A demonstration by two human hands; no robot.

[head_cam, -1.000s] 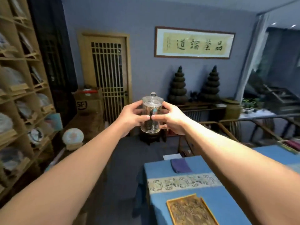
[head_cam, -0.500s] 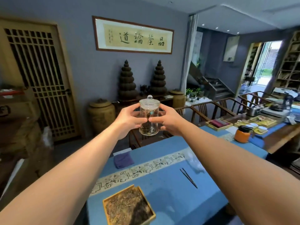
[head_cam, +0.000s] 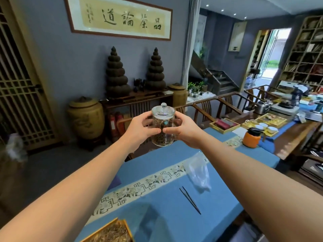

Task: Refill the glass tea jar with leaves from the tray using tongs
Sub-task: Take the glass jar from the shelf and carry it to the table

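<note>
Yellow wood frames the tray (head_cam: 111, 232) of dry tea leaves (head_cam: 111, 235) at about 7 o'clock, lowest in view, cut off by the bottom edge and resting on the blue tablecloth (head_cam: 166, 220). At 5 o'clock from the picture's centre, the dark tongs (head_cam: 190, 200) lie flat on the cloth, their two thin legs joined at the near tip and slightly apart at the far end. Just beyond them, toward 4 o'clock, sits a crumpled clear plastic bag (head_cam: 198, 173), touching the patterned cream band (head_cam: 139, 186) that runs across the cloth.

Above the table's far end, at dead centre, the glass tea jar (head_cam: 162, 126) is held upright in the air with its knobbed lid (head_cam: 163, 109) on; dark leaves fill the lower part. The left hand (head_cam: 139, 131) wraps it from 9 o'clock and the right hand (head_cam: 183, 132) from 3 o'clock, fingers curled round the glass and both thumbs across the front, tips nearly meeting.

Further off at 2 o'clock stand an orange pot (head_cam: 251, 137), white cups (head_cam: 267, 127) and a yellow tray of red items (head_cam: 224, 124). At 10 o'clock a large yellow ceramic urn (head_cam: 85, 117) stands on the floor. Beyond the jar, two dark stacked-gourd towers (head_cam: 118, 75) stand on a sideboard beneath a framed calligraphy scroll (head_cam: 118, 20).
</note>
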